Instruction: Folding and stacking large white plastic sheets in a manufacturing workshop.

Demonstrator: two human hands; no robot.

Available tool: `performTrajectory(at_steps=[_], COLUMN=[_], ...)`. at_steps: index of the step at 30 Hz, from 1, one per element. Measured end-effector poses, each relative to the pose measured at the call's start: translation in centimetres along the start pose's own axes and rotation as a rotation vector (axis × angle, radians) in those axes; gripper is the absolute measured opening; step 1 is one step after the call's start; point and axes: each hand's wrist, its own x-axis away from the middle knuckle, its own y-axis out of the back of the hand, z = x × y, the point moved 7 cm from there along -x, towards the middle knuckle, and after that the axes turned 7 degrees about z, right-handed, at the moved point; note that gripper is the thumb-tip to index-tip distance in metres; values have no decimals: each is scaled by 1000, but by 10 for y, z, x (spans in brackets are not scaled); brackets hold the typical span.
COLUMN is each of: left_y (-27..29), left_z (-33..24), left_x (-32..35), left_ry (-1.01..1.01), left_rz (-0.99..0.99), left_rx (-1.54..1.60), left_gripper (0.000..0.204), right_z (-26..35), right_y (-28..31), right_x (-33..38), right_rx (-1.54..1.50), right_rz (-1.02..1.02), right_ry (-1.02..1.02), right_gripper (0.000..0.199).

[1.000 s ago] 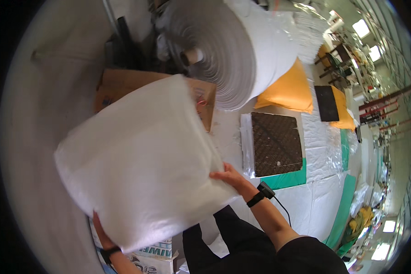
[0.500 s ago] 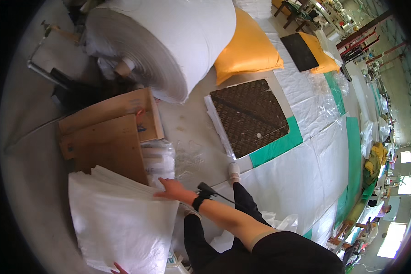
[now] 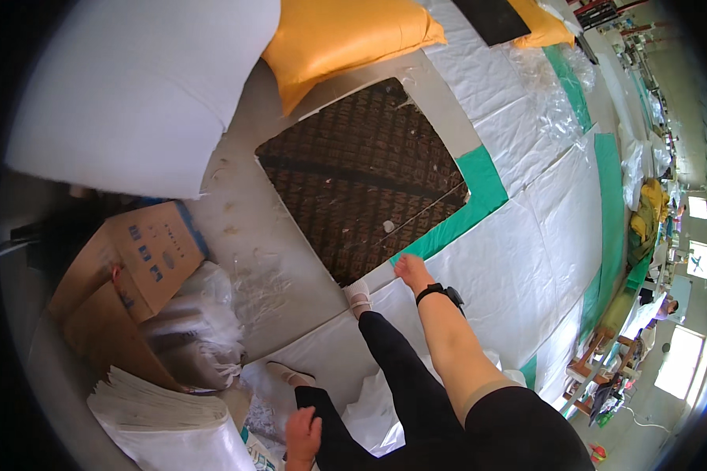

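My right hand [image 3: 411, 271], with a black band on its wrist, is held out in front of me with the fingers curled in. In the picture it lies by the near corner of a dark brown patterned board [image 3: 361, 180] and the green strip [image 3: 448, 220] along it; nothing shows in it. My left hand [image 3: 302, 436] is low, near my leg, its fingers also curled and no object visible. Left of it stands a thick stack of white sheets [image 3: 165, 432], apart from both hands.
A huge white roll [image 3: 133, 94] fills the upper left. Below it are an open cardboard box [image 3: 145, 255] and a clear plastic-wrapped bundle [image 3: 200, 322]. An orange stuffed sack [image 3: 353, 39] lies beyond the board. White sheeting [image 3: 511, 267] covers the floor at right. Far right, a person [image 3: 666, 308] is visible.
My right hand has left the white stack and swung right, its fingers curling in. My left hand has moved away from the stack's near side toward my leg. The view has turned rightward.
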Motion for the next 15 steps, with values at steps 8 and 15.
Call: performTrajectory(at_steps=[8,15], left_y=[-44,-94], left_z=[42,106], left_x=[2,-143], left_ry=[423,283], left_rz=[179,117], left_rx=[70,213], left_gripper=[28,31], right_z=[-16,7], right_y=[-52,-28], right_x=[-8,-9], right_rx=[42,-64], right_rz=[-214,-11], right_ry=[-189,-205], right_gripper=[50,38])
